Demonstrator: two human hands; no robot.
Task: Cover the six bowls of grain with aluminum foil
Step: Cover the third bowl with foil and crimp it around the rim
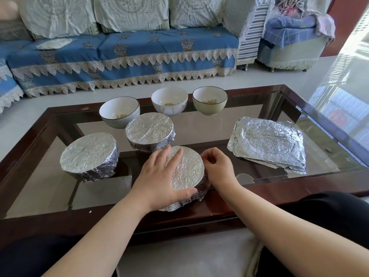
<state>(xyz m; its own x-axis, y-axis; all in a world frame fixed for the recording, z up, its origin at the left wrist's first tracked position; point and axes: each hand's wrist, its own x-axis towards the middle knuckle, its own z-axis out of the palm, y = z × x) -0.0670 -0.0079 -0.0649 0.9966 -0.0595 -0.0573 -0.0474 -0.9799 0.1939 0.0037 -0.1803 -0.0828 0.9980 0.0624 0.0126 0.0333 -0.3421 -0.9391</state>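
Three foil-covered bowls stand on the glass table: one at the left (88, 154), one in the middle (149, 132), and a near one (187, 170) by the front edge. My left hand (159, 176) lies flat on the near bowl's foil top, thumb against its front side. My right hand (218, 166) sits at that bowl's right side, fingers curled against the foil's rim. Behind stand three uncovered bowls with a little grain: a white one (119, 111), a white one (169, 100) and a pale green one (209, 99).
A stack of crumpled foil sheets (269, 142) lies on the right of the glass table (229, 128), which has a dark wooden frame (219, 210). A blue-covered sofa (129, 56) stands beyond the table, and a covered armchair (289, 43) at the back right.
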